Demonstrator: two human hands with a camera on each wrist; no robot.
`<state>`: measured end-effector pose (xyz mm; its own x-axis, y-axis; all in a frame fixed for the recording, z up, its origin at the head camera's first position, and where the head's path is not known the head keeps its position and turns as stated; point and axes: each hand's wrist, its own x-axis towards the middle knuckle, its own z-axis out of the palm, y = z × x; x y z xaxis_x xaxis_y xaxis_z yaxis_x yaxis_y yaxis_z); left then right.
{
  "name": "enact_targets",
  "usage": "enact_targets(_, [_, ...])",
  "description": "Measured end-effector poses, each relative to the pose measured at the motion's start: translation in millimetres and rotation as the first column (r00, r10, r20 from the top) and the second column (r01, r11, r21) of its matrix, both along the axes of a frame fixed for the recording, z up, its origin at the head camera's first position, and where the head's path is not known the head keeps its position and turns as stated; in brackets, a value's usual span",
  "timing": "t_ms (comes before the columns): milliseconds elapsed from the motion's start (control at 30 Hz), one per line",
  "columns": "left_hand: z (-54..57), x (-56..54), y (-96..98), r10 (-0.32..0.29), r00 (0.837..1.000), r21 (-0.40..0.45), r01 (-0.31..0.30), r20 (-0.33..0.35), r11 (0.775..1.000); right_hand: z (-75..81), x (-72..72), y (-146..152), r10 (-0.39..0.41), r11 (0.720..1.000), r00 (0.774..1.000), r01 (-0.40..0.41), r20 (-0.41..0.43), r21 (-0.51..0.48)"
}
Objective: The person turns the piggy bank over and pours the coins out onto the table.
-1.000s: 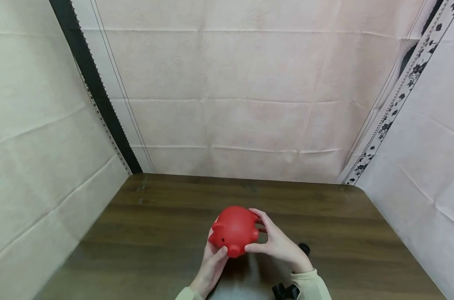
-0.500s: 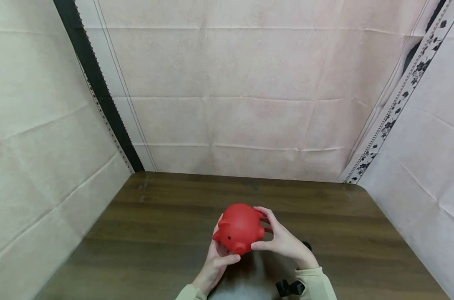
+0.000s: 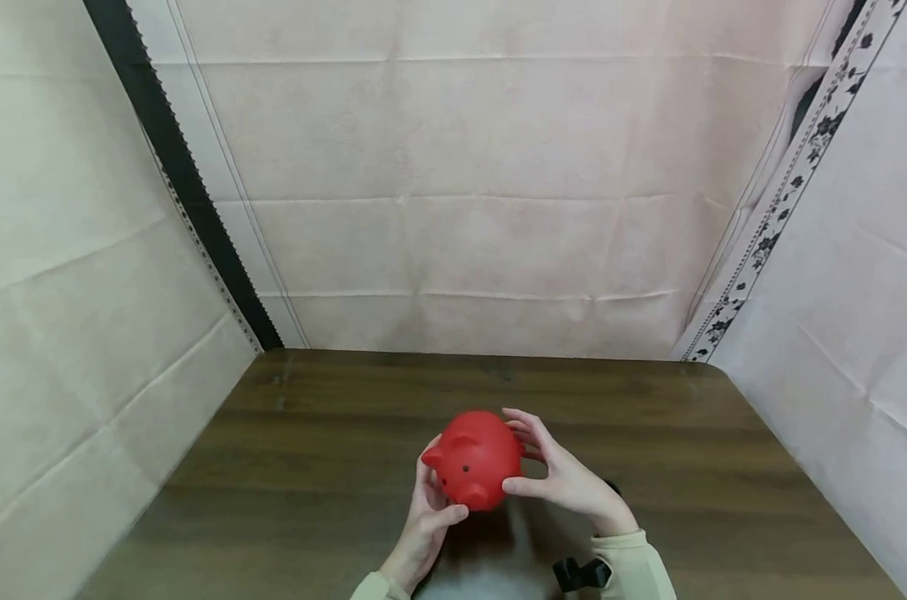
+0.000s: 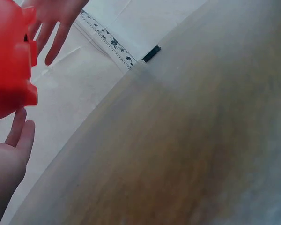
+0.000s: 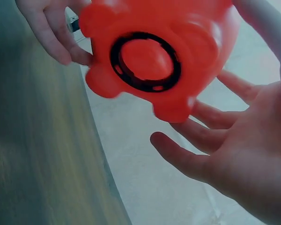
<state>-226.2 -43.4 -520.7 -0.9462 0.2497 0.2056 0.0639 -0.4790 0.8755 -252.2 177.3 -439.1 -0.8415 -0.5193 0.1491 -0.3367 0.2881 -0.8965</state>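
A red piggy bank (image 3: 478,454) is held up over the table between both hands, its snout toward the head camera and both eyes showing. My left hand (image 3: 427,521) grips it from the lower left, thumb by the snout and fingers behind. On the right side, my right hand (image 3: 554,475) holds it with the thumb in front and fingers curled behind. In the right wrist view, the underside of the piggy bank (image 5: 145,58) shows stubby feet and a black ring around a round red plug. The left wrist view catches only part of the piggy bank (image 4: 9,61).
The brown wood-grain table (image 3: 311,500) spreads beneath the hands. Pale creased cloth (image 3: 461,192) hangs behind it, with more cloth on both sides. A black wrist mount (image 3: 581,573) sits at the right sleeve.
The piggy bank has been rolled in the hands, so a second eye has come into view and its ear points left. The right hand has shifted slightly to the right with it.
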Motion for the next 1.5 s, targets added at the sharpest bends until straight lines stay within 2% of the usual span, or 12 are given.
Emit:
enact_targets(167, [-0.1, 2.0, 1.0, 0.023, 1.000, 0.017, -0.023, 0.016, 1.000, -0.6, -1.9, 1, 0.021, 0.999, 1.000, -0.022, 0.021, 0.030])
enact_targets(467, [0.5, -1.1, 1.0, 0.023, 1.000, 0.032, -0.024, 0.010, 0.999, -2.2, -2.8, 0, 0.007, 0.997, 0.998, -0.012, 0.065, 0.074])
enact_targets(733, [3.3, -3.9, 2.6, 0.012, 1.000, -0.047, -0.010, 0.027, 0.999, -6.7, -4.1, 3, 0.024, 0.991, 0.999, -0.030, 0.046, 0.131])
enact_targets(1067, [-4.2, -5.3, 1.0, 0.024, 0.999, -0.185, -0.029, -0.030, 0.982, -13.4, -5.1, 2, 0.093, 0.990, 0.995, -0.095, 0.025, 0.108])
enact_targets(1333, [-3.3, -2.1, 0.4, -0.013, 0.999, -0.240, 0.004, -0.032, 0.971, -17.6, -4.2, -3, 0.098, 0.987, 0.994, -0.102, 0.039, 0.124])
enact_targets(1500, [-0.1, -2.7, 0.2, 0.002, 0.999, -0.245, -0.012, -0.042, 0.970, -15.5, -4.5, -7, 0.078, 0.993, 0.997, -0.077, -0.012, 0.092])
